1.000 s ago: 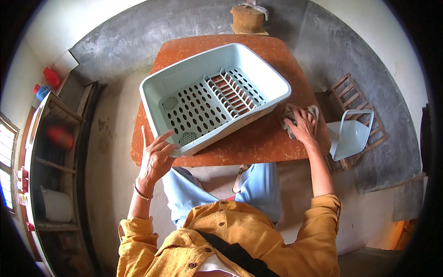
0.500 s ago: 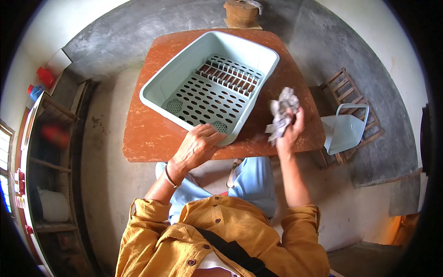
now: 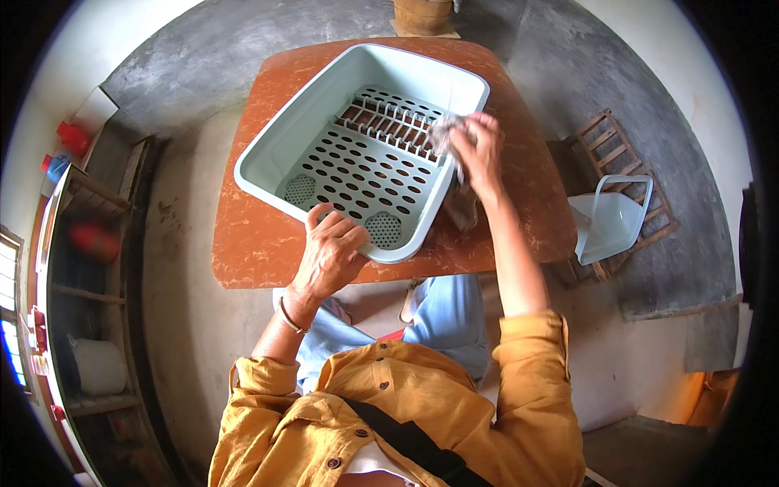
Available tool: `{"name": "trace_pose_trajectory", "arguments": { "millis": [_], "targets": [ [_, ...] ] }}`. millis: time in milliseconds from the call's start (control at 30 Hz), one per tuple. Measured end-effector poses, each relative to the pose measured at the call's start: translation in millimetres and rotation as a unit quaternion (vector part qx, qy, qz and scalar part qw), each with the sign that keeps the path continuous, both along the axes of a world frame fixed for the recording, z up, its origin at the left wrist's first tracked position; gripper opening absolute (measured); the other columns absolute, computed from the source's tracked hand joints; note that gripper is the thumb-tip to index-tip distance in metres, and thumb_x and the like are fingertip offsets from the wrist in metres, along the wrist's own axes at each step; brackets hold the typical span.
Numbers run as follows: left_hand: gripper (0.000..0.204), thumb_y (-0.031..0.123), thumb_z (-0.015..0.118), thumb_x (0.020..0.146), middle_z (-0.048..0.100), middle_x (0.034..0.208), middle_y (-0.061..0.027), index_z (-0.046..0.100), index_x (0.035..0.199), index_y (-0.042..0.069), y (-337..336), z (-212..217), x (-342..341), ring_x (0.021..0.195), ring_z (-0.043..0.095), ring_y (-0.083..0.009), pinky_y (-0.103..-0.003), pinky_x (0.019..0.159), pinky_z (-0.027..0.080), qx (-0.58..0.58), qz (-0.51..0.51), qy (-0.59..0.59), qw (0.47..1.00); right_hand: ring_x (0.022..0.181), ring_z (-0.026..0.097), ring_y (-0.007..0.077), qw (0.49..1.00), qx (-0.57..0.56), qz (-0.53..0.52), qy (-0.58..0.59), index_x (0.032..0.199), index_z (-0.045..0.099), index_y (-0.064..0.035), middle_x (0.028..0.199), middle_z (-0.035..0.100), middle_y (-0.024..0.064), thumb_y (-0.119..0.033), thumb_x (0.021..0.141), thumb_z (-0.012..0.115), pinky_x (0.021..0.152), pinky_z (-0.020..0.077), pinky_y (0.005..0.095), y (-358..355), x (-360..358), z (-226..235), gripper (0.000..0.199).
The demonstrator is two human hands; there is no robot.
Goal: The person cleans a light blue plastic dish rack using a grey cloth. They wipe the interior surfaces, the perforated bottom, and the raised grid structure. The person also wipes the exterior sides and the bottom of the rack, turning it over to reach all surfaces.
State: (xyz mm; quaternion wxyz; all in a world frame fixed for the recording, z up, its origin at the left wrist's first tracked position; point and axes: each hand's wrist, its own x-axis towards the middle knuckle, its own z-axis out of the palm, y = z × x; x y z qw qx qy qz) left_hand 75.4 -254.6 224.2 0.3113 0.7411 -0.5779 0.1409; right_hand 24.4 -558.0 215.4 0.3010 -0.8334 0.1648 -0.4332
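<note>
A pale green plastic dish rack (image 3: 376,174), deep-sided with a slotted floor and a row of plate prongs, sits at an angle on the reddish-brown table (image 3: 519,235). My left hand (image 3: 329,250) grips its near rim, fingers over the edge and thumb side toward the near corner. In my right hand (image 3: 479,154) is a crumpled greyish cloth (image 3: 446,138), pressed against the rack's right rim. Part of the cloth hangs down outside the wall. The palm side of my right hand is hidden.
A clear plastic container with a handle (image 3: 613,217) rests on a wooden chair (image 3: 617,170) right of the table. Wooden shelves (image 3: 93,300) line the left side. Beyond the table's far edge stands a round wooden vessel (image 3: 422,16).
My right hand has carried the cloth from above the table's right side leftward and away from me onto the rack's right rim. My left hand has shifted slightly left along the near rim.
</note>
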Motion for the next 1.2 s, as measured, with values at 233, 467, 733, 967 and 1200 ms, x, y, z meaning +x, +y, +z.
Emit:
{"name": "trace_pose_trajectory", "arguments": {
  "millis": [233, 467, 733, 967, 1200],
  "targets": [
    [0.021, 0.007, 0.072, 0.055, 0.054, 0.068, -0.0013, 0.057, 0.07, 0.01, -9.5, -0.2, -5.8, 0.072, 0.052, -0.0221, -0.04, 0.086, 0.037, 0.001, 0.035, 0.004, 0.999, 0.113, 0.034, 0.0327, 0.999, -0.027, -0.017, 0.031, 0.092, 0.065, 0.0003, 0.12, 0.042, 0.0164, -0.02, 0.075, 0.064, 0.099, 0.0296, 0.0462, 30.6, -1.5, -4.8, 0.026],
    [0.021, 0.005, 0.073, 0.054, 0.053, 0.065, -0.001, 0.059, 0.068, 0.011, -8.1, 4.0, -6.0, 0.072, 0.053, -0.0208, -0.04, 0.089, 0.037, 0.013, 0.032, 0.017, 0.999, 0.122, 0.033, 0.0336, 0.999, 0.028, 0.022, 0.006, 0.092, 0.063, -0.0007, 0.127, 0.041, 0.0178, -0.009, 0.073, 0.062, 0.104, 0.0273, 0.046, 126.4, -56.9, 15.7, 0.02],
    [0.019, 0.005, 0.071, 0.056, 0.056, 0.068, -0.0003, 0.06, 0.07, 0.011, -2.0, 7.8, -5.6, 0.074, 0.054, -0.0199, -0.044, 0.093, 0.034, 0.02, 0.02, 0.022, 0.999, 0.124, 0.033, 0.0342, 0.992, 0.076, -0.09, 0.05, 0.095, 0.066, -0.0029, 0.129, 0.041, 0.0158, -0.01, 0.075, 0.061, 0.106, 0.0283, 0.0444, -7.6, 25.3, 1.4, 0.022],
    [0.06, 0.067, 0.064, 0.07, 0.058, 0.075, -0.0058, 0.064, 0.078, 0.008, 23.4, 17.1, 17.8, 0.079, 0.055, -0.0253, -0.047, 0.096, 0.03, 0.034, -0.065, 0.043, 0.996, 0.119, 0.045, 0.0336, 0.994, -0.025, -0.091, 0.054, 0.086, 0.07, -0.0025, 0.12, 0.056, 0.0156, -0.02, 0.068, 0.067, 0.102, 0.0342, 0.0411, -116.4, 57.8, -0.1, 0.025],
    [0.026, 0.026, 0.074, 0.075, 0.063, 0.103, -0.0113, 0.07, 0.09, 0.006, 80.5, 46.0, 72.6, 0.1, 0.058, -0.0279, -0.047, 0.094, 0.041, 0.039, 0.099, 0.13, 0.986, 0.098, 0.052, 0.0288, 0.967, -0.213, -0.115, 0.078, 0.079, 0.065, -0.0048, 0.094, 0.06, 0.0115, -0.023, 0.081, 0.057, 0.091, 0.0348, 0.0439, 7.6, -4.7, 17.3, 0.02]
  ]
}}
